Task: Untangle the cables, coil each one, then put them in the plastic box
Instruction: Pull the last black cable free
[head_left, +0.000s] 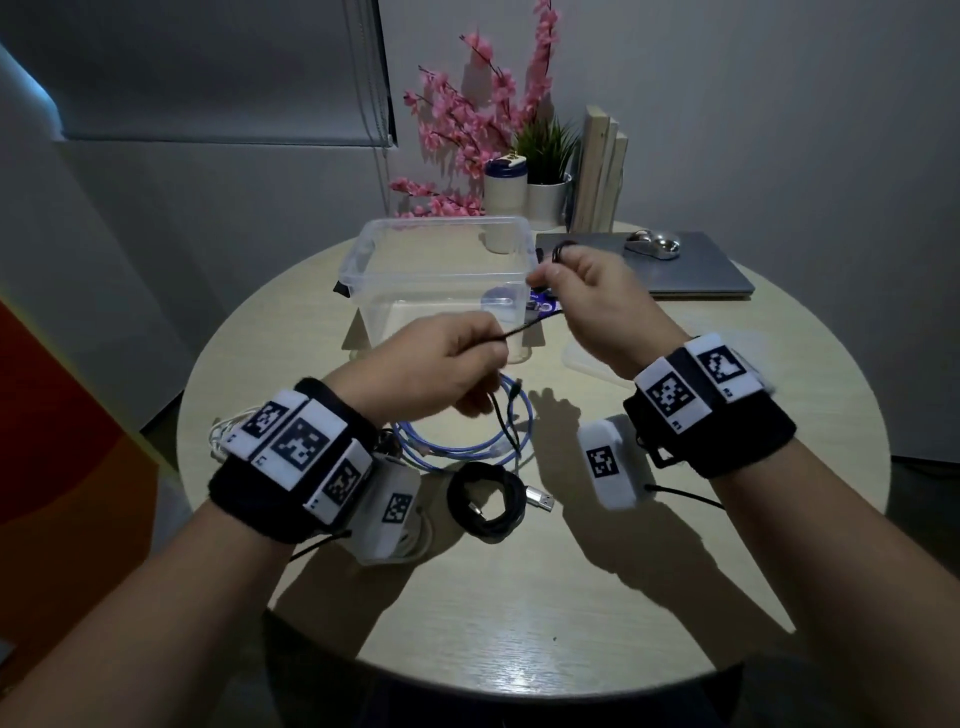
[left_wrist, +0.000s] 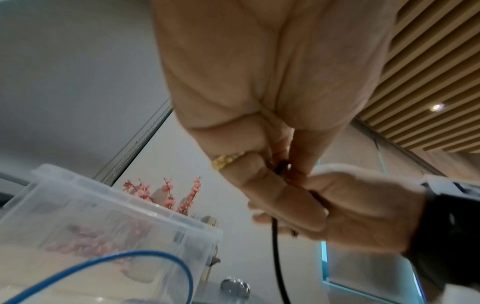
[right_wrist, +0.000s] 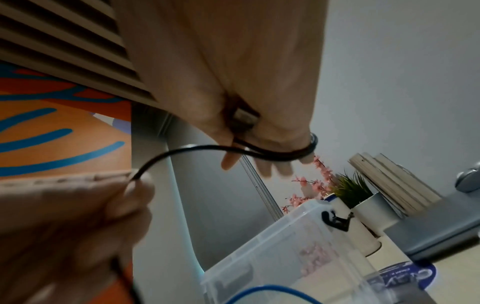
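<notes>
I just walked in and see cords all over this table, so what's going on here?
A person is winding a thin black cable above the round wooden table. The right hand holds small loops of it near the clear plastic box, while the left hand pinches the loose run and feeds it across. The box holds no cable yet. A coiled black cable with a USB plug, a loose blue cable and a white cable lie on the table.
</notes>
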